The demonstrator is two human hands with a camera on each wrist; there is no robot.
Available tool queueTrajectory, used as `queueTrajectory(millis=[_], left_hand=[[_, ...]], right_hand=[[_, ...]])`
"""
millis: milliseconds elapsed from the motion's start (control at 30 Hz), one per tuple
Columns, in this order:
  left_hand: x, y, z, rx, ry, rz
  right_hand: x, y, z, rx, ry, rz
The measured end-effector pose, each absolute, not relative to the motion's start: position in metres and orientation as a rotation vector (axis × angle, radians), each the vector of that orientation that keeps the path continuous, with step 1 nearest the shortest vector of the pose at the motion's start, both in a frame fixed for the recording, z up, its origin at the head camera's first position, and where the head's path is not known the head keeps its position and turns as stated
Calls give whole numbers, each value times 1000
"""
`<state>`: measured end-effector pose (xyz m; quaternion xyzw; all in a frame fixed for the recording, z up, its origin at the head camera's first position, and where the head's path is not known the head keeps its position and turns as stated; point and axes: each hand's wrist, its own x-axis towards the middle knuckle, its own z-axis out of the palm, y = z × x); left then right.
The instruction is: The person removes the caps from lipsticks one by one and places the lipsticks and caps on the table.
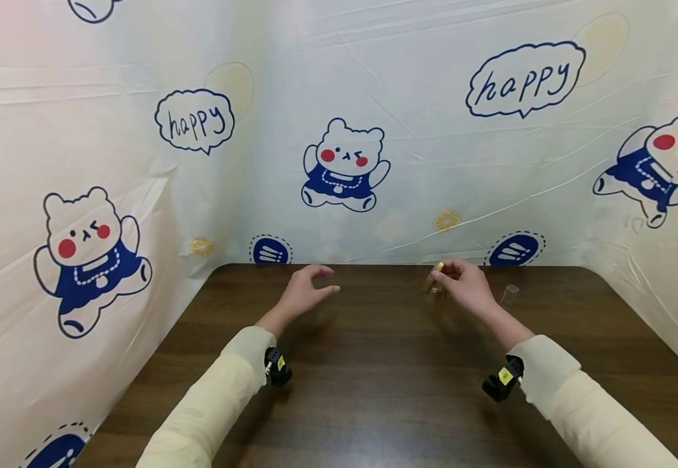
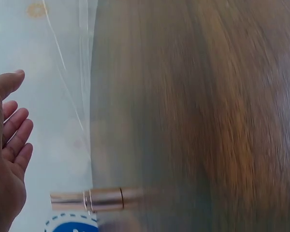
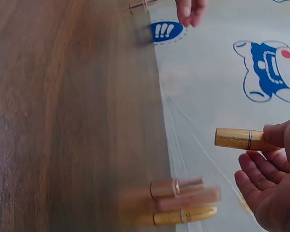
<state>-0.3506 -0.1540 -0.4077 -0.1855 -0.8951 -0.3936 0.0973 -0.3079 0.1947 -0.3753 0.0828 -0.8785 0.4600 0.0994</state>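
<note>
1. Tube, gold with a thin band, sits right of centre in the right wrist view; in the head view it shows right of centre, tilted, near the table's far edge.
2. The right hand holds it. That grip is narrow: thumb and fingers pinch the tube at one end, while the other fingers curve loosely at the lower right of the right wrist view.
3. Three more tubes stand in a close row at the lower middle of the right wrist view: a rose-gold one, a pink one and another gold one. Blur hides their bases.
4. A clear cylinder stands just beside the right wrist, right of centre in the head view.
5. The left hand is left of centre in the head view, its grip wide and holding nothing, thumb and fingers apart.
6. Near it, a lone rose-gold tube shows at the lower left of the left wrist view.
7. The brown table fills the lower middle of the head view.
8. Pale sleeves enter from the bottom, with a black camera at each wrist.
9. A cloth printed with bears and "happy" bubbles spans the top and sides.
</note>
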Motion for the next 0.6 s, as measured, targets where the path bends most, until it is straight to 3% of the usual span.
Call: queueTrajectory(millis=[600], left_hand=[[-345,-111,-409,-742,-2673,-1153]], right_hand=[[-301,165,-381,313,-2579,1436]])
